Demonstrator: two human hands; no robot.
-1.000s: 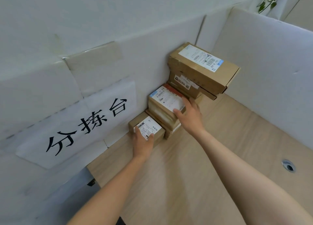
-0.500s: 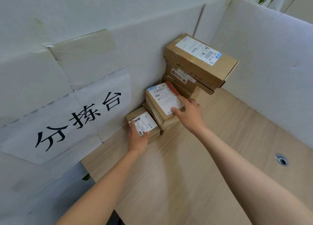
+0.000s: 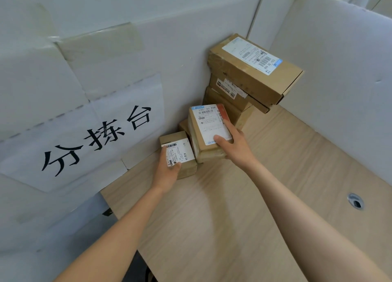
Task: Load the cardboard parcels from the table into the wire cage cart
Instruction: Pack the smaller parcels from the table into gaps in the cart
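I count at least six parcels: one small parcel [image 3: 180,155], one taller parcel [image 3: 209,129], one low parcel [image 3: 183,125] half hidden, and a stack [image 3: 233,69] of three. Two hands: left hand [image 3: 167,171], right hand [image 3: 235,147]. One table [image 3: 233,218], one sign [image 3: 84,141], one hole [image 3: 356,201].

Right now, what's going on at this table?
A person is picking up two cardboard parcels at once from the corner of a wooden table. The left hand grips a small parcel with a white label. The right hand holds a larger parcel, thumb on its label, tilted beside the small one. A stack of parcels leans in the corner behind them. The wire cage cart is not in view.
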